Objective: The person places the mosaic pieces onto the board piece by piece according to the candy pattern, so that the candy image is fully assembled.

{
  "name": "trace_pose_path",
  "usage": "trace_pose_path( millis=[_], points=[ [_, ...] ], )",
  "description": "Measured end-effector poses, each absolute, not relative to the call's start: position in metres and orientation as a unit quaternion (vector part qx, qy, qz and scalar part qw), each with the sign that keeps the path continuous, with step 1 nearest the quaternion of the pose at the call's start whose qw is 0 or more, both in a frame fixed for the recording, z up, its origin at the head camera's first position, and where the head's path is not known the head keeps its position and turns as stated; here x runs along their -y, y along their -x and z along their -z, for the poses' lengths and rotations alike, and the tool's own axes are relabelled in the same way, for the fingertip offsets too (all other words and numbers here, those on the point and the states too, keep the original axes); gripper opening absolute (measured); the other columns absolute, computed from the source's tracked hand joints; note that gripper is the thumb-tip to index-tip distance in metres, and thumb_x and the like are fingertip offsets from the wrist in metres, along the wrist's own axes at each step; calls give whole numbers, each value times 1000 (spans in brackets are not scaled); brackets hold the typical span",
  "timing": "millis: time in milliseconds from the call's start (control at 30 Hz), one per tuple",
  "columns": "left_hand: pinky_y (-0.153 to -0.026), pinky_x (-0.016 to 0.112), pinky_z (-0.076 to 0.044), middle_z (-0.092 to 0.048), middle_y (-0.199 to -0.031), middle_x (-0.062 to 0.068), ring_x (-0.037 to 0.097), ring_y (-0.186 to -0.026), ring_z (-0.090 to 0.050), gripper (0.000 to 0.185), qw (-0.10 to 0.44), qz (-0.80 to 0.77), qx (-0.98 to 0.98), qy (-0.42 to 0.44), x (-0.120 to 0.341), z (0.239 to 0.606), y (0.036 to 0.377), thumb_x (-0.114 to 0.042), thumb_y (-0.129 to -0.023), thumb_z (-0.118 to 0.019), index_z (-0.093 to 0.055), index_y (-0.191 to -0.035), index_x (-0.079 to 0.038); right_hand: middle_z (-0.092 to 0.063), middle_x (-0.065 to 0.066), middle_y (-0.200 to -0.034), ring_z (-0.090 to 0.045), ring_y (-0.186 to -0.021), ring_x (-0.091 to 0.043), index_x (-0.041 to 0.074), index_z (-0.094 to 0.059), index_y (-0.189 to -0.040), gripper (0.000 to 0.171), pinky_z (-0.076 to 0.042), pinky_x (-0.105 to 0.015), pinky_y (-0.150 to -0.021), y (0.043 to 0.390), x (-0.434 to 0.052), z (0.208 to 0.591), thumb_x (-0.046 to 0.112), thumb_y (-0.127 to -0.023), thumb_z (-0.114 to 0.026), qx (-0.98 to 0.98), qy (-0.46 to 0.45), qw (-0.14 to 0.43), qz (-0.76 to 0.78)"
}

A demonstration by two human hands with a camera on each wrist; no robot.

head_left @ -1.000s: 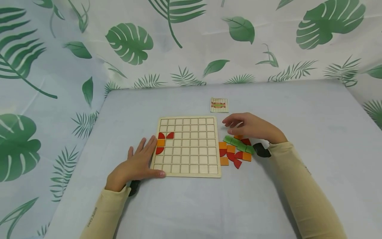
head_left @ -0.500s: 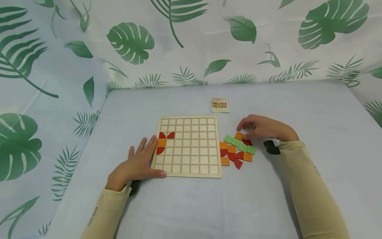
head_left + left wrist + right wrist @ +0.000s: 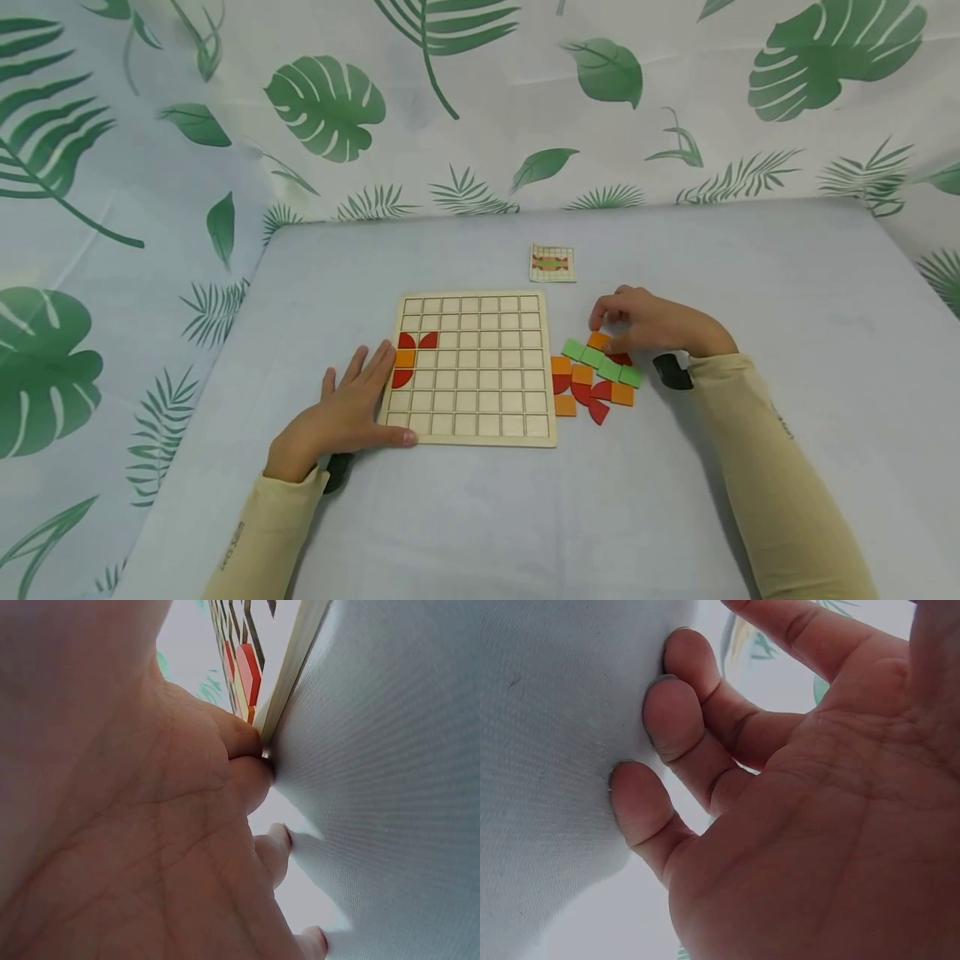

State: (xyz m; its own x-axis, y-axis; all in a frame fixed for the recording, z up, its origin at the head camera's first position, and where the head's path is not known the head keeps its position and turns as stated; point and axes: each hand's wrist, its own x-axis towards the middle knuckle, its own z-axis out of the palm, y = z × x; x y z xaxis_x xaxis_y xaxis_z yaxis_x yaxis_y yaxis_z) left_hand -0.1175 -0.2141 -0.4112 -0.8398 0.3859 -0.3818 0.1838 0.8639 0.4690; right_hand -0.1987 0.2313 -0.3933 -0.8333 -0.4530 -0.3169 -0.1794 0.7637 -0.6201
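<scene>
The left hand [image 3: 341, 421] lies along the board [image 3: 487, 379] at its left side, fingers straight and spread, thumb on its near-left corner, probably to stop it sliding. The board lies left of the middle of the desk [image 3: 465, 517], with red and orange pieces [image 3: 405, 358] by its left rim. The pattern card [image 3: 552, 263] lies towards the far edge, likely for easy viewing. Beside the board's right rim sit green squares [image 3: 609, 369], within easy reach. The right hand [image 3: 648, 323] bends its fingers narrowly over an orange square [image 3: 599, 340]; whether they grip it, I cannot tell. Open desk towards the right edge leaves moving room.
</scene>
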Motion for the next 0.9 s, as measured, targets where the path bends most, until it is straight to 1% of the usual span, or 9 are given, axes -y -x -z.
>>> trace_pose_path(
  millis=[133, 267, 400, 633, 800, 900],
  points=[
    [-119, 76, 7, 1, -179, 15, 42, -162, 10, 132, 238, -210, -936, -152, 215, 413, 118, -55, -84, -88, -6, -171, 0, -58, -12, -114, -48, -114, -34, 13, -74, -113, 20, -46, -50, -91, 199, -229, 393, 10, -93, -77, -912, 169, 228, 296],
    [-119, 76, 7, 2, -179, 14, 42, -162, 10, 132, 238, -208, -936, -153, 216, 414, 118, -55, -84, -88, -5, -171, -1, -61, -10, -118, -49, -117, -33, 12, -75, -115, 21, -46, -51, -95, 199, -224, 395, 17, -95, -80, -905, 181, 220, 315],
    [-119, 76, 7, 2, -179, 15, 43, -162, 10, 132, 238, -204, -937, -155, 216, 414, 118, -57, -85, -87, -5, -171, -1, -61, -9, -116, -49, -117, -32, 13, -75, -114, 24, -46, -48, -93, 199, -216, 398, 22, -94, -83, -899, 200, 219, 321],
    [-119, 76, 6, 2, -179, 16, 44, -162, 9, 133, 237, -202, -937, -156, 215, 413, 119, -58, -84, -87, -5, -171, 0, -60, -8, -110, -48, -114, -33, 16, -74, -111, 23, -44, -46, -87, 196, -203, 401, 18, -91, -85, -902, 215, 209, 310],
    [-119, 76, 6, 2, -179, 16, 44, -162, 9, 133, 237, -205, -937, -157, 216, 414, 119, -58, -84, -87, -5, -171, 0, -62, -8, -109, -49, -112, -34, 15, -75, -108, 17, -47, -45, -85, 198, -197, 404, 15, -93, -82, -906, 218, 197, 303],
    [-119, 76, 7, 2, -179, 16, 43, -162, 9, 133, 237, -206, -937, -156, 216, 414, 119, -59, -84, -87, -5, -171, 0, -62, -8, -108, -51, -110, -33, 13, -74, -107, 15, -50, -43, -82, 199, -195, 405, 15, -94, -81, -912, 210, 194, 295]
  ],
)
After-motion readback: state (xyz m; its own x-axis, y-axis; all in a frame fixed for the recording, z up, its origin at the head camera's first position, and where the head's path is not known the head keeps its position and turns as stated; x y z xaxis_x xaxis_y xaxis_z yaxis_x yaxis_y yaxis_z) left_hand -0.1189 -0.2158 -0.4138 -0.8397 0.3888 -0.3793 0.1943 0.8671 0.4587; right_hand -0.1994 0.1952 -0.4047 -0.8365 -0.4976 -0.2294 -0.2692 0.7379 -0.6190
